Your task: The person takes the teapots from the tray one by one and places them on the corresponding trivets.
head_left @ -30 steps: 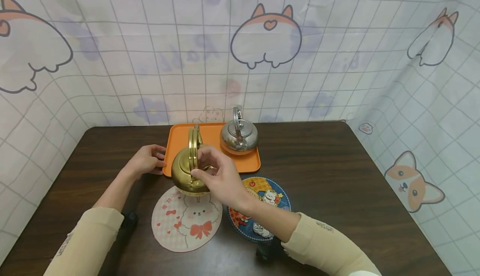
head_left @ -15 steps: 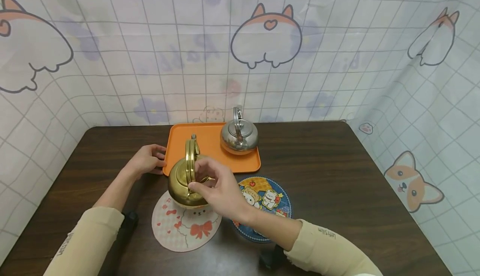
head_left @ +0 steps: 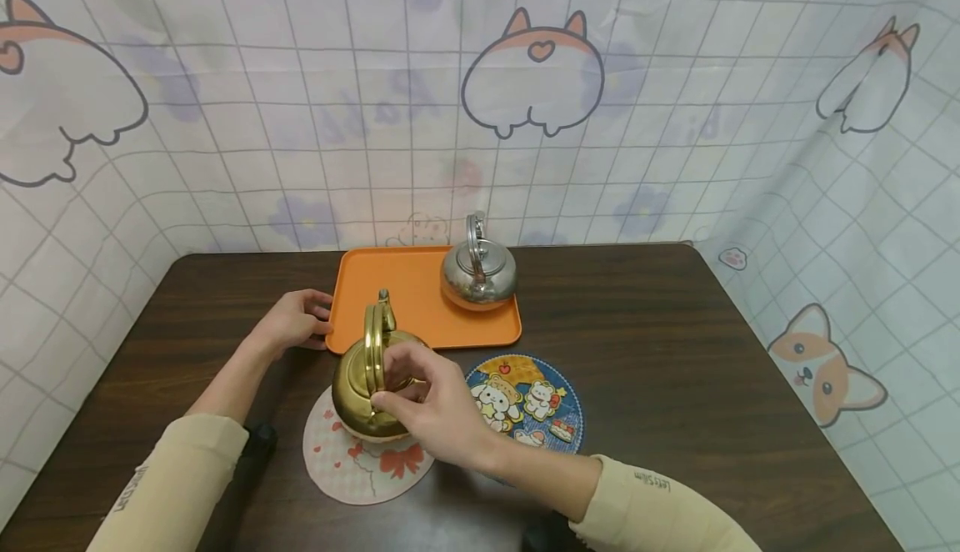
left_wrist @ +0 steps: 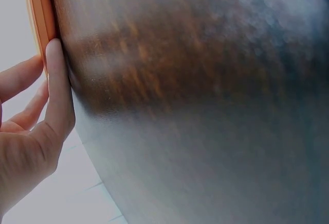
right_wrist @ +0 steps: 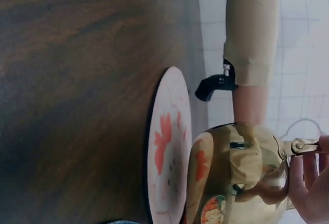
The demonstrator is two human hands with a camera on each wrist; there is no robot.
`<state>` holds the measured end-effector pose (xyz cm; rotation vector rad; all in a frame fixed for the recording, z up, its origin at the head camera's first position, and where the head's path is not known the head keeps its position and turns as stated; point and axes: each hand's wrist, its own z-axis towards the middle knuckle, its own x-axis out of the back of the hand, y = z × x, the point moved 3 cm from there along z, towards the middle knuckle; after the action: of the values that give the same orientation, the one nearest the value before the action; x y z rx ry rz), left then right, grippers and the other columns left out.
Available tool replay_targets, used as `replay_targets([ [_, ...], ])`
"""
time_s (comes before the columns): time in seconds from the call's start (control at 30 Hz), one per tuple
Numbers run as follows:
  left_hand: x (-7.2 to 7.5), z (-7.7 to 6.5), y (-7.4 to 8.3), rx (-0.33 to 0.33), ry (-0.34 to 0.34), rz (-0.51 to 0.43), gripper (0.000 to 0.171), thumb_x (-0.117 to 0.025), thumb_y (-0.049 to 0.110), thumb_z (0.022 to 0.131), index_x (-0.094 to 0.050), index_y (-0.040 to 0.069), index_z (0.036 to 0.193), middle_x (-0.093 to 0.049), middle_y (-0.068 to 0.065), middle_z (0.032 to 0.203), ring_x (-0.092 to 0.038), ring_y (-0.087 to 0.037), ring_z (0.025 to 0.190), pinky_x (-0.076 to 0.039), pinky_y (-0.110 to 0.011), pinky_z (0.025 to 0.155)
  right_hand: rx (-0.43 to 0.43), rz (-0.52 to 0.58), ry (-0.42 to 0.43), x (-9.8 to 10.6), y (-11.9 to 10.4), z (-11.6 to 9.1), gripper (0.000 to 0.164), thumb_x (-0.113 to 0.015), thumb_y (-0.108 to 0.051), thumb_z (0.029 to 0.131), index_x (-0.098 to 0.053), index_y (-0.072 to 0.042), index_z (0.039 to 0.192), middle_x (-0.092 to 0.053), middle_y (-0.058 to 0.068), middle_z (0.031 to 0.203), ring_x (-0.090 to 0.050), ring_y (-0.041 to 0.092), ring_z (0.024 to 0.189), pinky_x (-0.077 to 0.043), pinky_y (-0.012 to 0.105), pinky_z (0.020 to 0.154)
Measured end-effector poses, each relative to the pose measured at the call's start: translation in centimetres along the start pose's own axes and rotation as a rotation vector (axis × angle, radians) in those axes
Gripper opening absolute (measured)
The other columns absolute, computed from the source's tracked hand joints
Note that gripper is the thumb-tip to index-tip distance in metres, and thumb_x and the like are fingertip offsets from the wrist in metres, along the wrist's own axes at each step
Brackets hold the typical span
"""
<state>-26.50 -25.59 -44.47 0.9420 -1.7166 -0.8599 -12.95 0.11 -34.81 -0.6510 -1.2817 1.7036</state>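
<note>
A gold kettle with an upright handle is over the pink rabbit-print round mat. My right hand grips its handle between thumb and fingers. In the right wrist view the kettle's base comes very close to the mat; whether they touch, I cannot tell. At the left edge of the orange tray, my left hand rests its thumb and fingertips on the rim. The left wrist view shows these fingers fairly straight against the tray's side.
A silver kettle stands on the right part of the tray. Right of the pink mat lies a blue round cartoon mat, partly covered by my right forearm. The dark wooden table ends at a patterned curtain behind and beside it.
My right hand has brought the gold kettle toward me and slightly left, from the tray's front edge to over the pink mat. The left hand has stayed at the tray.
</note>
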Motion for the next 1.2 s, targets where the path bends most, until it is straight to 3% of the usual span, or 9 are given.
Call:
replay_targets([
  [0.2, 0.0, 0.1, -0.1, 0.014, -0.002, 0.006, 0.053, -0.056, -0.006, 0.092, -0.033, -0.011, 0.14, -0.046, -0.031, 0.12, -0.063, -0.027, 0.087, -0.058, -0.038, 0.072, -0.002, -0.011, 0.009, -0.6, 0.3, -0.5, 0.023, -0.069, 0.008, 0.083, -0.058, -0.002, 0.101, -0.061, 0.013, 0.093, -0.062, 0.016, 0.087, -0.057, 0.031, 0.073],
  [0.7, -0.1, 0.2, -0.1, 0.022, 0.009, 0.015, 0.054, -0.057, -0.006, 0.092, -0.034, -0.011, 0.14, -0.046, -0.03, 0.121, -0.063, -0.028, 0.088, -0.058, -0.04, 0.073, 0.003, -0.011, -0.056, -1.3, 0.6, -1.0, 0.021, -0.068, 0.01, 0.083, -0.057, 0.001, 0.098, -0.063, 0.018, 0.091, -0.063, 0.016, 0.083, -0.057, 0.031, 0.073],
  [1.0, 0.2, 0.3, -0.4, 0.028, 0.0, 0.018, 0.054, -0.056, -0.006, 0.092, -0.033, -0.01, 0.14, -0.046, -0.03, 0.121, -0.063, -0.026, 0.087, -0.058, -0.039, 0.072, -0.028, 0.02, -0.104, -1.1, 1.2, -1.0, 0.024, -0.069, 0.011, 0.082, -0.055, 0.0, 0.098, -0.062, 0.016, 0.09, -0.063, 0.012, 0.084, -0.058, 0.029, 0.072],
  [1.2, 0.1, 0.3, -0.3, 0.024, -0.004, 0.007, 0.055, -0.057, -0.005, 0.092, -0.033, -0.01, 0.141, -0.046, -0.031, 0.122, -0.063, -0.027, 0.088, -0.058, -0.04, 0.074, -0.047, -0.021, -0.17, 0.0, 2.0, -0.6, 0.026, -0.073, 0.009, 0.08, -0.057, -0.002, 0.097, -0.062, 0.015, 0.09, -0.064, 0.018, 0.085, -0.058, 0.031, 0.072],
])
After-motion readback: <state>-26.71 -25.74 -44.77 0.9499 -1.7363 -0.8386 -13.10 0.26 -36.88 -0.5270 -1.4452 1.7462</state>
